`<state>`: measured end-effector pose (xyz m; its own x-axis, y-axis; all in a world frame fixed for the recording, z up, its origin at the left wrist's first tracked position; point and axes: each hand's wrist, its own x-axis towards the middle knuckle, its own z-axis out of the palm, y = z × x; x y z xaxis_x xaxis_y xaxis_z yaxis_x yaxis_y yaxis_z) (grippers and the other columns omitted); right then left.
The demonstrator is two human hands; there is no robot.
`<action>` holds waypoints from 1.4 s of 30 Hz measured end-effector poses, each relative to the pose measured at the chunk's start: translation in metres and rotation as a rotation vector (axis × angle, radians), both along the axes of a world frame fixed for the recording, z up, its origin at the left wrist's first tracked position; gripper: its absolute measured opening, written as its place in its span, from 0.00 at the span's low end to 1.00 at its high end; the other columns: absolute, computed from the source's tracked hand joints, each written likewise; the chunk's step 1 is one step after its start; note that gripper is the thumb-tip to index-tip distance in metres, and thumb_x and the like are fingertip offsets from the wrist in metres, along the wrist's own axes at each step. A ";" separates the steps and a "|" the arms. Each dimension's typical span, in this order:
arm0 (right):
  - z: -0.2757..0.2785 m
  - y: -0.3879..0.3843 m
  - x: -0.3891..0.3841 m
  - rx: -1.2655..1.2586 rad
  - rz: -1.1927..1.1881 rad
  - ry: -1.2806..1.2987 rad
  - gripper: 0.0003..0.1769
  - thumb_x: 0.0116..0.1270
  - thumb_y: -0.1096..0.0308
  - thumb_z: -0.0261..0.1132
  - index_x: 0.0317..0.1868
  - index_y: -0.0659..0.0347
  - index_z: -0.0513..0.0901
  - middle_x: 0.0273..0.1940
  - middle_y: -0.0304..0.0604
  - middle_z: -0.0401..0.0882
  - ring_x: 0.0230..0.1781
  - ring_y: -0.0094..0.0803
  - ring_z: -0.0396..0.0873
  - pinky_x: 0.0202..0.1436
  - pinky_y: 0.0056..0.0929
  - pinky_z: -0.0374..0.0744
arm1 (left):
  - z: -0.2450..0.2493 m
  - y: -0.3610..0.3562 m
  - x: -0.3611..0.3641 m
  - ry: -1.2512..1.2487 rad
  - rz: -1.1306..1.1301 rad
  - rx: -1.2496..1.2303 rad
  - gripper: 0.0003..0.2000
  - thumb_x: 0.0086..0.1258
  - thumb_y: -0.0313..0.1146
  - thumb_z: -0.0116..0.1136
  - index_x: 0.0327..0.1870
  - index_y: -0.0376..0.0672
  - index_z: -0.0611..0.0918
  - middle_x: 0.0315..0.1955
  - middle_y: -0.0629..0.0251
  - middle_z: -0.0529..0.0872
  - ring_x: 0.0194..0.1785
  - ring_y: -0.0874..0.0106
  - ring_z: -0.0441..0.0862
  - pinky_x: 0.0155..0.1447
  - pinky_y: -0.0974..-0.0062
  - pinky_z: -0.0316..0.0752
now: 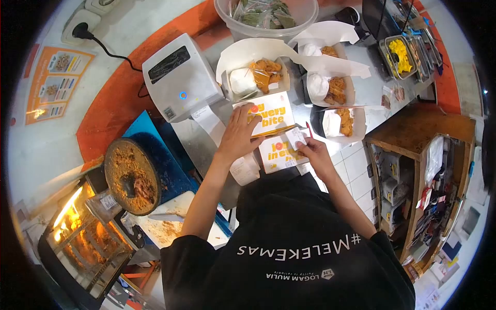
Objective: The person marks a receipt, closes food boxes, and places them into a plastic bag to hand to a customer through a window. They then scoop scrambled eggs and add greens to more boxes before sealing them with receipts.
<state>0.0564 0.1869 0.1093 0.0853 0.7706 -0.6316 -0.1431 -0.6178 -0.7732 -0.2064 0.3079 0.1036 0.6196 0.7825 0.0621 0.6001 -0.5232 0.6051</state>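
A small white slip (295, 137) sits pinched between the thumb and fingertips of the person's right hand (309, 150), held over the lower printed box (278, 154), which lies just beneath and to the left of those fingers. A thin red stick (309, 129) juts up past the same fingers; how it is held cannot be told. The left hand (242, 125) has its fingers outstretched and laid on the left side of the upper printed box (274, 118), clenched on nothing that shows, its thumb near the place where the two boxes meet. Just beyond the left fingertips stands an open box (235, 59) with fried chicken (266, 75) and a white bundle (243, 81). Above and right of the right fingers, three more open boxes of chicken run in a column, the nearest box (360, 124) closest to them. Left of the left fingers, a paper strip (206, 123) hangs from a white printer (181, 77), and a curled paper (244, 169) lies below that hand. Well apart, farther left, are a round crumb-covered pan (132, 175) and a cutting board (160, 231).
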 end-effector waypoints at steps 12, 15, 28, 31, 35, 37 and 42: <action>-0.006 -0.022 0.002 0.318 0.344 -0.172 0.14 0.77 0.63 0.68 0.50 0.68 0.88 0.51 0.43 0.83 0.52 0.29 0.80 0.60 0.29 0.76 | 0.003 -0.005 0.003 0.078 0.141 -0.029 0.36 0.42 0.37 0.83 0.54 0.40 0.75 0.61 0.47 0.72 0.67 0.46 0.68 0.72 0.51 0.64; 0.000 -0.015 -0.010 0.293 0.366 -0.184 0.14 0.77 0.62 0.68 0.49 0.67 0.88 0.51 0.43 0.83 0.51 0.30 0.79 0.60 0.30 0.75 | 0.007 -0.014 -0.005 0.076 0.216 -0.081 0.38 0.42 0.37 0.83 0.57 0.42 0.74 0.59 0.48 0.74 0.65 0.46 0.69 0.70 0.52 0.64; 0.052 0.042 -0.086 0.344 0.181 -0.260 0.17 0.66 0.59 0.80 0.34 0.68 0.90 0.28 0.42 0.84 0.27 0.23 0.78 0.33 0.28 0.76 | 0.091 -0.072 0.029 0.032 0.696 -0.107 0.40 0.44 0.38 0.83 0.60 0.44 0.70 0.59 0.49 0.73 0.64 0.48 0.71 0.67 0.51 0.66; 0.071 0.034 -0.074 0.354 0.316 -0.420 0.19 0.63 0.61 0.82 0.26 0.67 0.84 0.25 0.43 0.81 0.26 0.25 0.76 0.31 0.30 0.74 | 0.091 -0.073 0.012 -0.130 0.603 -0.407 0.42 0.42 0.39 0.83 0.60 0.43 0.69 0.57 0.50 0.74 0.62 0.49 0.74 0.65 0.52 0.69; 0.079 0.012 -0.036 0.446 0.455 -0.469 0.24 0.61 0.62 0.83 0.22 0.66 0.76 0.26 0.44 0.78 0.23 0.30 0.75 0.28 0.33 0.71 | 0.071 -0.077 -0.001 -0.305 0.396 -0.672 0.44 0.39 0.36 0.84 0.59 0.44 0.67 0.52 0.52 0.76 0.57 0.54 0.78 0.60 0.61 0.76; 0.075 -0.002 -0.018 0.531 0.542 -0.551 0.21 0.60 0.61 0.83 0.27 0.65 0.79 0.29 0.44 0.79 0.24 0.33 0.76 0.28 0.33 0.73 | 0.065 -0.081 0.005 -0.333 0.318 -0.700 0.44 0.38 0.33 0.85 0.59 0.45 0.67 0.49 0.54 0.78 0.57 0.60 0.79 0.63 0.64 0.76; 0.069 -0.020 -0.001 0.455 0.573 -0.648 0.18 0.63 0.60 0.81 0.33 0.66 0.84 0.33 0.46 0.81 0.26 0.38 0.80 0.31 0.36 0.78 | 0.060 -0.083 0.033 -0.137 0.167 -0.501 0.45 0.39 0.35 0.86 0.61 0.48 0.69 0.59 0.49 0.71 0.61 0.52 0.74 0.66 0.56 0.71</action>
<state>0.0551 0.1664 0.1786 -0.1524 0.9619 -0.2268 0.6226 -0.0847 -0.7780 -0.1734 0.2253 0.1635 0.4970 0.8241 -0.2718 0.5485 -0.0555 0.8343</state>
